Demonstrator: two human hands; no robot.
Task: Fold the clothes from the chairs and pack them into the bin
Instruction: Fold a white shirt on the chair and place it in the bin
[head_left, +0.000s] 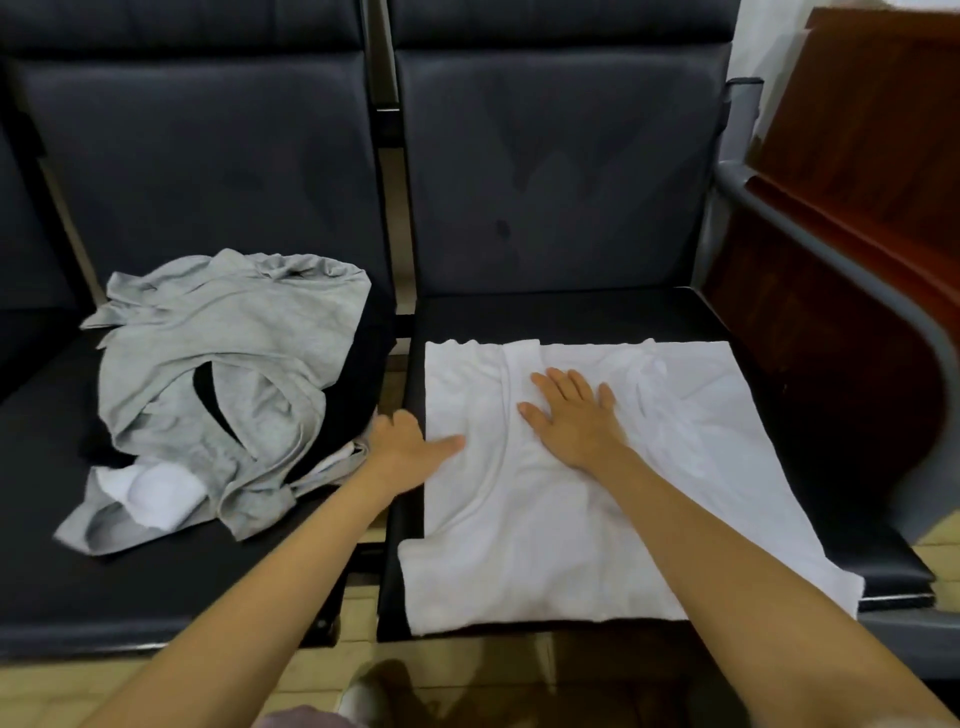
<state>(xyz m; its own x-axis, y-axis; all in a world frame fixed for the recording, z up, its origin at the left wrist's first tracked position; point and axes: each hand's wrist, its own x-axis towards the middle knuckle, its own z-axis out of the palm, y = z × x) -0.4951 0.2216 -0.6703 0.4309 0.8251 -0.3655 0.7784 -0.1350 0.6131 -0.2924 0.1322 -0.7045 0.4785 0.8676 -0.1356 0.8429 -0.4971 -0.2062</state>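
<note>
White T-shirt (519, 519) lies spread on the right chair seat (571, 317), partly folded, with one lengthwise crease near its left third. Its front hem hangs just past the seat's front edge. No bin in view.

Right hand (569, 415): flat, fingers straight and spread, palm pressing the shirt's middle. It grasps nothing.

Left hand (408, 447): at the shirt's left edge, thumb laid out onto the cloth, fingers curled down toward the gap between the seats. We cannot tell whether they pinch the edge or only rest there.

Left chair seat (52, 571): unfolded heap, with a grey garment (223, 332) over a black garment (363, 374) and a small white item (156, 493) at the near corner.

Risks, as we judge them:
- Wrinkles right of the pressing palm may get locked into the next fold if not smoothed first.
- The overhanging hem could drag the shirt off the slick seat once the palm lifts.
- The left hand sits just beside the heap's straps, so a sweep outward may snag them.
- A one-sided pull could skew the crease.
</note>
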